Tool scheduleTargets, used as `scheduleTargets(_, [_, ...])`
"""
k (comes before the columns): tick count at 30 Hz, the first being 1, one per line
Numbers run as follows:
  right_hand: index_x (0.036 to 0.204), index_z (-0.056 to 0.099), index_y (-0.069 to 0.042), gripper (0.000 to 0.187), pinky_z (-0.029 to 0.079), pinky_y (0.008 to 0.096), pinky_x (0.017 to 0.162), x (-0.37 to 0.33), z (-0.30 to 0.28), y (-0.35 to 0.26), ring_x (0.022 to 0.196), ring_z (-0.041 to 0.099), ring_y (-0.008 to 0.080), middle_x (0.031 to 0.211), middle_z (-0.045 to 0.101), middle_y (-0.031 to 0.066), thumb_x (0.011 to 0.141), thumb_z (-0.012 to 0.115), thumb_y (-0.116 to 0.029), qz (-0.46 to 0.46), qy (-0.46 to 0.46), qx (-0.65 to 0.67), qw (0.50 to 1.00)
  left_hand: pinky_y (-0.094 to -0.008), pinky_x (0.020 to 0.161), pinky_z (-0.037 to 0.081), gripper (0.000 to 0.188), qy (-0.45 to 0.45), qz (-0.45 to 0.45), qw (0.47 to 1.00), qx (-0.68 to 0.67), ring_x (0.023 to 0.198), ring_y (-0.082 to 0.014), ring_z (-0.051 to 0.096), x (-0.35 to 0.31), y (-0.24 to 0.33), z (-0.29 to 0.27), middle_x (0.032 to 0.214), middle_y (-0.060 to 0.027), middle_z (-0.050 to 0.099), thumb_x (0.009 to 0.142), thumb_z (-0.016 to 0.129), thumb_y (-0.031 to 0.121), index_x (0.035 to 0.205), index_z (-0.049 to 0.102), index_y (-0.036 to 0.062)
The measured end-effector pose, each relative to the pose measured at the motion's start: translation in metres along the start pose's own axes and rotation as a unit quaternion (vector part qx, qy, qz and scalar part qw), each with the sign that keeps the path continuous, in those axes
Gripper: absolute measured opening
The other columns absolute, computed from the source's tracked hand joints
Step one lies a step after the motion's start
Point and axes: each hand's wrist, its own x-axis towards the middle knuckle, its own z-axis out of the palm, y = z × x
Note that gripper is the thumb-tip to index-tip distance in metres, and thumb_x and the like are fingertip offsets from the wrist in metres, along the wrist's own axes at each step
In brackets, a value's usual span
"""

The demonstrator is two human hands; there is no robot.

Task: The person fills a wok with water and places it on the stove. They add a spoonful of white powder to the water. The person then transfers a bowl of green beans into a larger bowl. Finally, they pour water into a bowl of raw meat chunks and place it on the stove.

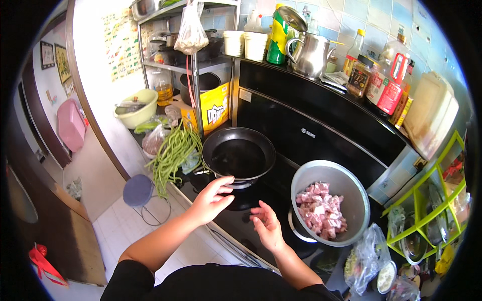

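My left hand (211,200) is held above the black stove, its fingers apart and stretched toward the near rim of a black wok (239,153). Nothing is in it. To its right, my right hand (267,226) hovers over the stovetop with loosely curled, parted fingers, also holding nothing. The wok sits on the left burner, and its dark inside shows no food. On the right stands a large grey pot (351,175) with chunks of raw meat (321,209) in it; my right hand is nearest to this pot, apart from it.
Long green beans (173,153) hang over the counter's left edge beside a metal rack (197,100). A kettle (311,55) and bottles line the ledge behind. Plastic bags (366,258), a small white bowl (386,277) and a green rack (427,220) crowd the right. A stool (138,190) stands below.
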Motion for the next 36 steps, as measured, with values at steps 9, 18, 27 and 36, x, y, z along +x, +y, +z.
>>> scheduleTargets(9, [0.124,0.04,-0.006,0.045,0.044,0.0262,0.078,0.052,0.004,0.02,0.102,0.051,0.0167,0.117,0.049,0.0098,0.081,0.054,-0.001,-0.009,-0.011,-0.028,0.999,-0.0261,0.079,0.045,0.042,0.096,0.143,0.983,0.071,0.09,-0.015,0.053,0.227,0.042,-0.057,0.105,-0.0101,0.053,0.078,0.062,0.009,0.117,0.046,0.0041])
scheduleTargets(18, [0.122,0.04,-0.003,0.037,0.044,0.0247,0.077,0.033,0.01,0.012,0.092,0.054,0.0147,0.107,0.054,0.0093,0.085,0.048,-0.003,0.084,0.209,0.03,0.974,-0.0313,0.086,0.041,0.063,0.258,0.206,0.913,0.241,0.098,-0.0252,0.054,0.458,0.064,-0.113,0.105,-0.0201,0.055,0.063,0.07,0.02,0.114,0.046,-0.0075])
scheduleTargets(27, [0.109,0.05,0.001,0.024,0.046,0.0232,0.068,-0.005,0.056,0.016,0.08,0.058,0.0132,0.094,0.061,0.0096,0.087,0.046,-0.007,0.166,0.379,0.005,0.91,-0.0316,0.077,0.048,0.077,0.209,0.212,0.952,0.076,0.088,-0.025,0.058,0.499,0.07,-0.096,0.099,-0.0167,0.057,0.048,0.084,0.021,0.106,0.041,-0.0039])
scheduleTargets(36, [0.09,0.057,0.0,0.018,0.046,0.0227,0.062,0.001,0.09,0.017,0.07,0.058,0.0114,0.077,0.062,0.0066,0.089,0.047,-0.014,0.151,0.404,0.01,0.902,-0.0292,0.078,0.047,0.048,0.074,0.244,0.963,-0.088,0.089,-0.0188,0.057,0.465,0.078,-0.136,0.1,-0.0111,0.056,0.063,0.072,0.005,0.103,0.046,-0.0026])
